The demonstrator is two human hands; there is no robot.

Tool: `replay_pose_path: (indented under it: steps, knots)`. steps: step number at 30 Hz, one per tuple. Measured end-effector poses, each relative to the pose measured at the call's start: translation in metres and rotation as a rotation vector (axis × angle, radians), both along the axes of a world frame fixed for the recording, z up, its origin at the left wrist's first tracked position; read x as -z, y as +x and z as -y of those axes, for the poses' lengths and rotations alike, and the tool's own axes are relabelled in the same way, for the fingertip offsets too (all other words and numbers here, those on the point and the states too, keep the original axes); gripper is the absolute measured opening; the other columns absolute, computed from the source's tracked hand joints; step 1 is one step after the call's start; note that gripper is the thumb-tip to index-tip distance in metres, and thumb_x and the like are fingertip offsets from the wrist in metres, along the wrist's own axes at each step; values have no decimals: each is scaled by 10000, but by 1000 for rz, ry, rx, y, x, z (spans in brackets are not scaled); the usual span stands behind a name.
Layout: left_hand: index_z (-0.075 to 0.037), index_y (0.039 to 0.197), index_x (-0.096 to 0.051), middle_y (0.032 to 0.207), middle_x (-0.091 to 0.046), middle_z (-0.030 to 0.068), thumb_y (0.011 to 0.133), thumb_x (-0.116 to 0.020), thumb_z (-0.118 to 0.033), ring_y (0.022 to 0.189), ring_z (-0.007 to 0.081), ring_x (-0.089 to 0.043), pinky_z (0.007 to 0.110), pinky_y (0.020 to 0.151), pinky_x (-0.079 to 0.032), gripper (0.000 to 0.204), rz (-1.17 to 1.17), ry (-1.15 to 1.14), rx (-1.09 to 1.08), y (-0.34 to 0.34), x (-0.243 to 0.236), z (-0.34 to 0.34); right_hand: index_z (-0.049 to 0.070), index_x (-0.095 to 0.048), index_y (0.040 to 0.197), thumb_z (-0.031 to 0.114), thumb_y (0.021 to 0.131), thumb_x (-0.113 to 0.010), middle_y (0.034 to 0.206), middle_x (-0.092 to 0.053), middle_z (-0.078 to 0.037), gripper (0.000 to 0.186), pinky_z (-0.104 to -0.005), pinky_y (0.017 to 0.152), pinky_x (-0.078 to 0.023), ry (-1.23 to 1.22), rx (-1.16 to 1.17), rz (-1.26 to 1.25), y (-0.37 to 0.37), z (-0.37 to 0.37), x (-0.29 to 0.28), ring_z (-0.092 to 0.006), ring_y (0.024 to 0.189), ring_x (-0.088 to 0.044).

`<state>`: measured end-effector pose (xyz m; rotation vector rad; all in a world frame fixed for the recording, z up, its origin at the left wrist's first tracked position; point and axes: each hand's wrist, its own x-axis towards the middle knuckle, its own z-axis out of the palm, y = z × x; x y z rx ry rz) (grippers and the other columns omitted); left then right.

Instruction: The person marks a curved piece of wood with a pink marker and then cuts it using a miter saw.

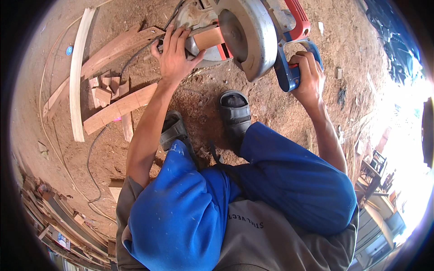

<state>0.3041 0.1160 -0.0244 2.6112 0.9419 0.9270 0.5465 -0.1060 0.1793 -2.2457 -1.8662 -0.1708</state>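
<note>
A miter saw (258, 40) with a round metal blade guard stands on the ground at the top middle. My right hand (308, 74) is wrapped round its blue handle (287, 72), at the red trigger. On the saw's base, a short wood block (208, 39) lies left of the blade, by a red strip. My left hand (175, 56) steadies the block's left end, thumb on the near side and fingers spread over the far side. A grey metal part (191, 45) shows between thumb and fingers. The blade's cutting edge is mostly hidden by the guard.
Curved wood pieces (121, 108) and a pale plank (77, 77) lie at left, beside small offcuts (103, 94). A dark cable (91, 153) runs over the sawdust-covered ground. My sandalled feet (234, 113) are near the saw. Stacked timber (68, 221) lies lower left.
</note>
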Motion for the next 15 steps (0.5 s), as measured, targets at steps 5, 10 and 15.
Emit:
replay_pose_path:
  steps: [5, 10, 15]
  knots:
    - [-129, 1341, -630, 1401, -628, 10, 741, -883, -556, 1440, 232, -490, 529, 1131, -168, 778, 11, -10, -7, 0, -1, 0, 118, -640, 1042, 109, 697, -814, 1107, -665, -66, 386, -418, 790, -558, 13, -4, -2, 1, 0, 3, -315, 895, -697]
    - [-130, 1333, -643, 1407, -625, 3, 736, -885, -551, 1464, 220, -460, 530, 1135, -171, 769, 12, -18, -11, 1, -1, 1, 125, -643, 1023, 99, 695, -804, 1092, -664, -61, 366, -414, 792, -554, 22, -13, -8, 2, 2, 5, -314, 891, -692]
    - [-127, 1324, -649, 1400, -626, 8, 734, -884, -555, 1460, 215, -462, 525, 1131, -172, 766, 10, -7, -17, 1, 0, 1, 125, -641, 1013, 98, 690, -806, 1082, -664, -63, 364, -416, 784, -554, 35, -7, 1, 1, 2, 7, -316, 883, -691]
